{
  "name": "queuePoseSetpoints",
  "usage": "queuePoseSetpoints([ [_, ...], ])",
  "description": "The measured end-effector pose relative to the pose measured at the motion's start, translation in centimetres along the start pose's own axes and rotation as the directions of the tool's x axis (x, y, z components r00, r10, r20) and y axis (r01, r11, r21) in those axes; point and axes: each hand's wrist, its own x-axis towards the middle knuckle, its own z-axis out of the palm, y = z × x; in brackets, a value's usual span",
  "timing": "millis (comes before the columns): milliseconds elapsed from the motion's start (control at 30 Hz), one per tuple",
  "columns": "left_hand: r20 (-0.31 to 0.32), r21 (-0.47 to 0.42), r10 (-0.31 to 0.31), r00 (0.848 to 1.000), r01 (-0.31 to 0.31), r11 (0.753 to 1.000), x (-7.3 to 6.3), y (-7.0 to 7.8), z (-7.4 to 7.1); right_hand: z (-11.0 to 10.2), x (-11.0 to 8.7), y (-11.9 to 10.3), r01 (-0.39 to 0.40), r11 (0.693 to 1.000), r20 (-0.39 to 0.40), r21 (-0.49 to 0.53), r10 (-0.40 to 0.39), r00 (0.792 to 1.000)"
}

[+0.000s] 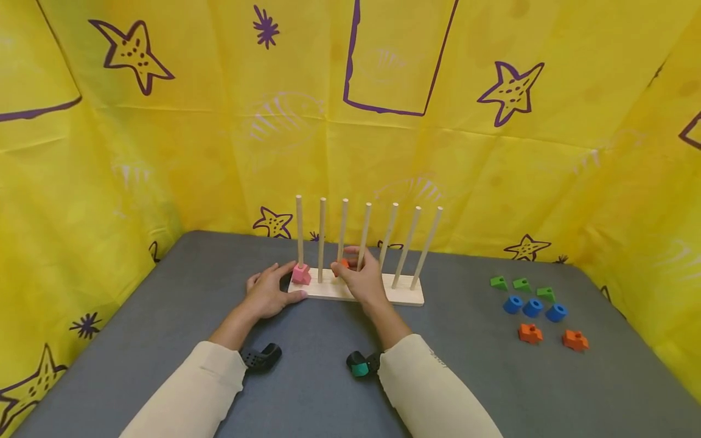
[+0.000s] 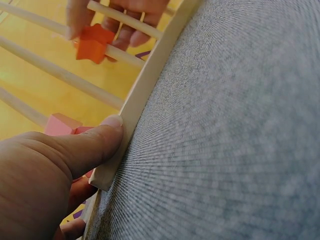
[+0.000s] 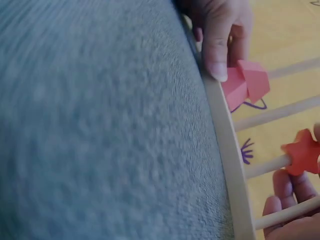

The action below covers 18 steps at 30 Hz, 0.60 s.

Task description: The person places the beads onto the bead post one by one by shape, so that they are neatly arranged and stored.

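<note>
A wooden peg board point(image 1: 408, 297) with several upright pegs stands on the table. My left hand point(image 1: 268, 293) grips its left end; in the left wrist view the thumb point(image 2: 102, 140) lies along the front edge and fingers reach behind. Pink blocks point(image 1: 301, 275) sit low on the leftmost peg, beside that hand. With my right hand point(image 1: 366, 283) I hold an orange star-shaped block point(image 3: 304, 152) between thumb and fingers. The third peg from the left runs through this block, which is above the base. In the head view the right hand partly hides the star.
On the grey table point(image 1: 181, 340), to the right, lie green triangular blocks point(image 1: 522, 284), blue cylinders with holes point(image 1: 533, 308) and two orange star blocks point(image 1: 530, 333). A yellow patterned cloth point(image 1: 306, 152) hangs behind the table and along both sides.
</note>
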Motion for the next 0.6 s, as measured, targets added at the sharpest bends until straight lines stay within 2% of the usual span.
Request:
queuePoseSetpoints([
  [200,0.004,0.001,-0.002,1.0,0.002,1.0,0.0,0.0,-0.1,0.2,0.0,0.8,-0.03,0.999,-0.001,-0.02,0.03,1.0],
  [433,0.006,0.007,-0.004,1.0,0.004,1.0,0.0,0.0,0.0,0.3,-0.4,1.0,0.007,0.994,-0.011,-0.106,-0.008,1.0],
  [600,0.006,0.004,-0.008,1.0,0.008,1.0,0.0,0.0,0.0,0.2,-0.4,1.2,0.029,0.994,0.005,-0.108,-0.029,1.0],
])
